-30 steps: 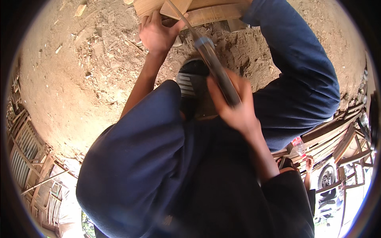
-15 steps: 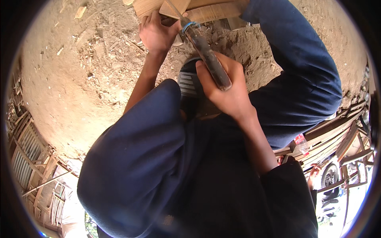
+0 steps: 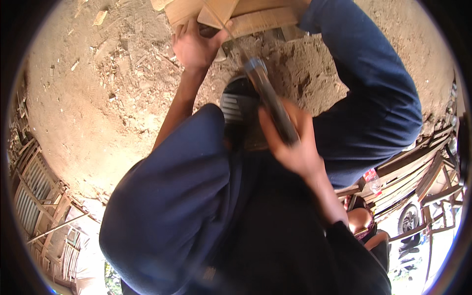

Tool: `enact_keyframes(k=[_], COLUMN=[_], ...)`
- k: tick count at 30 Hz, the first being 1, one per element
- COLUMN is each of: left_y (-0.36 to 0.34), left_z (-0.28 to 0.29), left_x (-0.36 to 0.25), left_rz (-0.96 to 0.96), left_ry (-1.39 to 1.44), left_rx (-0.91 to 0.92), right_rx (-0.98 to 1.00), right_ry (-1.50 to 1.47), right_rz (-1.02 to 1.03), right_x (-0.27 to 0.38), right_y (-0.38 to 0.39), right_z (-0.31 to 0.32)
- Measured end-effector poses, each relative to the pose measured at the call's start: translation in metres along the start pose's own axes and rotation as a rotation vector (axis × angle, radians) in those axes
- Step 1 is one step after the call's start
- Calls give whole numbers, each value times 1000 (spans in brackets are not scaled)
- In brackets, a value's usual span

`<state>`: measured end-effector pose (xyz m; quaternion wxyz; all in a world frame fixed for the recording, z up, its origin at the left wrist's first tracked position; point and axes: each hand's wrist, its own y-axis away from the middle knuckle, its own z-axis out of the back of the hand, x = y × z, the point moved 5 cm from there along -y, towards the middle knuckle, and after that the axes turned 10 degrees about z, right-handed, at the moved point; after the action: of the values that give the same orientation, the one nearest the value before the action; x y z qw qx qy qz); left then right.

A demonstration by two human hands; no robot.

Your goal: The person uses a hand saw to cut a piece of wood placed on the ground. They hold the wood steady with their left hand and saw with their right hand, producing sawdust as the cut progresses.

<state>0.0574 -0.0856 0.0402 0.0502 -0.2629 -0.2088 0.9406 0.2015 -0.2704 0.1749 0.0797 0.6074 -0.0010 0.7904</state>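
My right hand (image 3: 297, 142) is wrapped round the dark, straight handle (image 3: 275, 108) of a long, thin-bladed tool. Blue material binds the handle's front end, and motion blurs it. From there the narrow blade (image 3: 231, 37) reaches up across a pale wooden piece (image 3: 219, 14); its teeth or edge cannot be made out. My left hand (image 3: 194, 49) grips the wooden piece at its near left, fingers bent and thumb stretched toward the blade. Longer wooden boards (image 3: 265, 20) lie beneath and beside that piece, cut off by the top edge.
Brown dirt ground (image 3: 123, 98) strewn with wood chips spreads all around. A dark sandal (image 3: 233, 105) is below the boards, between my bent, blue-clad legs. Stacked timber (image 3: 408, 167), a clear bottle (image 3: 372, 181), part of another person (image 3: 361, 221) and a wheel (image 3: 408, 219) are at lower right.
My right hand has drawn the tool back toward my body and slightly right. My left hand stays at the wood. More of another person shows at lower right.
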Motion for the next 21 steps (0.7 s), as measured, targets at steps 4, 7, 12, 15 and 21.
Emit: enact_keyframes(k=[4, 7, 12, 15, 21], left_y=[2, 1, -5, 3, -4], left_z=[0, -2, -5, 4, 4], left_x=[8, 0, 3, 2, 5], left_rz=[29, 13, 8, -19, -16], left_ry=[20, 41, 49, -6, 79], left_rx=[45, 104, 19, 26, 39], right_rx=[44, 28, 15, 16, 52], right_ry=[-21, -57, 4, -11, -18], right_rz=[-48, 20, 6, -14, 43], right_x=[-1, -13, 1, 0, -12], right_y=[17, -33, -1, 16, -34], right_z=[8, -5, 2, 6, -14])
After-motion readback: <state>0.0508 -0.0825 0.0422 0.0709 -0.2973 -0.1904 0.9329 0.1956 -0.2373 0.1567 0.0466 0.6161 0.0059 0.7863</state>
